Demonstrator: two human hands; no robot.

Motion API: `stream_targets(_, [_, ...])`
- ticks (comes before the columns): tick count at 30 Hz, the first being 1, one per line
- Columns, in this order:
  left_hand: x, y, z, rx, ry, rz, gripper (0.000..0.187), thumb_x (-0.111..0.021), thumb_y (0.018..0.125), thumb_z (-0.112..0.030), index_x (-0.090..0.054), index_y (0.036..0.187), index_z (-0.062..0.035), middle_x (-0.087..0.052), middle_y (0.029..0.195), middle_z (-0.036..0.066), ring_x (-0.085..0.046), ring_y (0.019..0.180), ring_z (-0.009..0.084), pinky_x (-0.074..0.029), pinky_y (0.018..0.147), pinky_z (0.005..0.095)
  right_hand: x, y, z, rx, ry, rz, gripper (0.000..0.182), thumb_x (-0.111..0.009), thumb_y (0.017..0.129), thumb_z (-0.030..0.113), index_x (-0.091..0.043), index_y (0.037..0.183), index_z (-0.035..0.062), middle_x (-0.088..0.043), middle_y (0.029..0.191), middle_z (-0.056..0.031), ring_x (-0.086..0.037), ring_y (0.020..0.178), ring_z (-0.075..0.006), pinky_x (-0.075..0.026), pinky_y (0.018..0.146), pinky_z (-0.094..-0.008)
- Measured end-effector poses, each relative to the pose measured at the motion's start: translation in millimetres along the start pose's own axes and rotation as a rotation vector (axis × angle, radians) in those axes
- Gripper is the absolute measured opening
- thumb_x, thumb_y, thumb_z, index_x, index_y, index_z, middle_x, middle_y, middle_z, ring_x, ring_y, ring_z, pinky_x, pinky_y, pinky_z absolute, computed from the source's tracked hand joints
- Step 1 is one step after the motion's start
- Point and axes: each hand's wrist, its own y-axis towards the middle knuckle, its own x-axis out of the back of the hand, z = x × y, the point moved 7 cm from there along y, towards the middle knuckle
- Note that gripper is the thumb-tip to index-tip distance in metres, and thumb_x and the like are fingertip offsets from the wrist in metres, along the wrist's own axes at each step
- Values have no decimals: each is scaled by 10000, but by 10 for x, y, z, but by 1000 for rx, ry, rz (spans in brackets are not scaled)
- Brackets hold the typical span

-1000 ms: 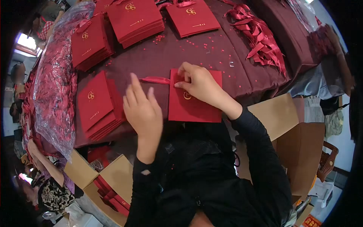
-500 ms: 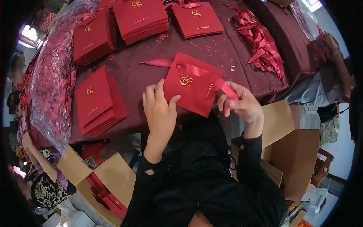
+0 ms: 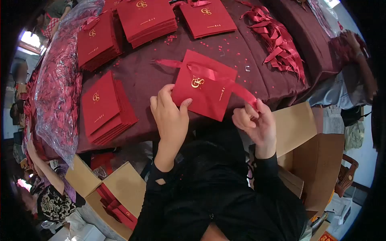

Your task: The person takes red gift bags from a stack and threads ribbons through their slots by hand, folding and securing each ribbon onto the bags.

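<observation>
A red paper gift bag (image 3: pixel 207 94) with gold lettering lies tilted in front of me at the table's near edge. My left hand (image 3: pixel 171 114) grips its lower left side, thumb on the front and fingers behind. A red ribbon (image 3: pixel 244 94) crosses the bag's front, and its right end is pinched between the thumb and fingers of my right hand (image 3: pixel 257 120). The ribbon's other end sticks out past the bag's upper left edge. Left of my hands sits a stack of similar red bags (image 3: pixel 102 106).
More bag stacks (image 3: pixel 148 20) stand at the back. A heap of loose red ribbons (image 3: pixel 277 44) lies right, a clear plastic sack (image 3: pixel 58 88) left. Open cardboard boxes (image 3: pixel 317 168) flank me. Red bits dot the cloth. Other people's arms (image 3: pixel 46 170) show at both sides.
My right hand has moved slightly right and down, drawing the ribbon end away from the bag and straighter. My left hand keeps its hold on the bag.
</observation>
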Motion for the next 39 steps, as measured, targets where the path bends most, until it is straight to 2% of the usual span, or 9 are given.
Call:
stream_targets(2, [-35,4,46,35,-57,56,414,-783,770,-136,-585,1113,-15,-573,1051,119,-520,950,283,-432,860,379,-183,78,-114,-14,151,58,439,-346,1029,413,-347,701,121,-427,647,-56,-385,638,-167,-335,634,-292])
stream_targets(6, [-93,27,238,152,-274,139,366,-746,803,-78,-623,1146,-45,-617,960,88,-552,878,198,-445,809,331,-364,312,-285,114,353,213,305,-533,982,280,-646,936,1,-576,1048,-94,-513,947,-192,-413,870,-353])
stream_targets(8, [-126,24,318,176,-369,174,357,-737,810,-61,-641,1154,-51,-625,939,87,-561,851,170,-452,790,312,-222,421,-348,107,75,107,235,-571,977,167,-702,907,-15,-654,953,-50,-559,842,-96,-455,772,-262])
stream_targets(11, [-117,21,377,194,-473,151,299,-734,795,-54,-686,1090,-53,-632,895,120,-599,774,207,-476,707,312,-161,571,-420,-57,-378,-125,205,-588,967,173,-689,909,4,-634,842,-35,-544,740,-105,-424,667,-231])
stream_targets(12, [-124,9,383,217,-497,168,281,-734,799,-55,-691,1076,-41,-627,883,119,-623,779,205,-485,719,304,-173,630,-425,20,-462,-126,139,-626,935,98,-701,989,-6,-669,829,-28,-580,678,-66,-453,618,-199])
stream_targets(18, [-69,-38,341,253,-541,194,216,-724,812,-44,-696,1021,5,-610,886,123,-678,834,205,-516,766,286,-153,604,-529,-12,-502,-166,169,-700,840,-18,-662,1004,-6,-671,876,-26,-629,781,-74,-515,688,-222])
stream_targets(25, [-101,-51,376,269,-561,218,202,-715,821,-41,-693,1014,14,-596,890,130,-691,845,223,-530,765,301,-167,596,-566,-65,-842,-178,100,-663,865,-1,-633,960,-12,-673,859,-11,-616,772,-51,-492,671,-205])
stream_targets(27, [-74,-43,357,256,-550,216,203,-714,822,-41,-693,1016,14,-596,887,133,-691,845,226,-531,765,304,-197,589,-529,49,-790,-182,110,-696,843,80,-623,868,0,-591,670,14,-496,630,-21,-409,554,-223])
stream_targets(39, [-82,-52,368,236,-544,195,199,-721,814,-33,-692,1004,18,-604,874,140,-690,830,235,-532,757,308,-201,624,-597,28,-773,-134,115,-671,877,82,-635,882,-27,-649,733,-19,-549,693,-37,-454,608,-239])
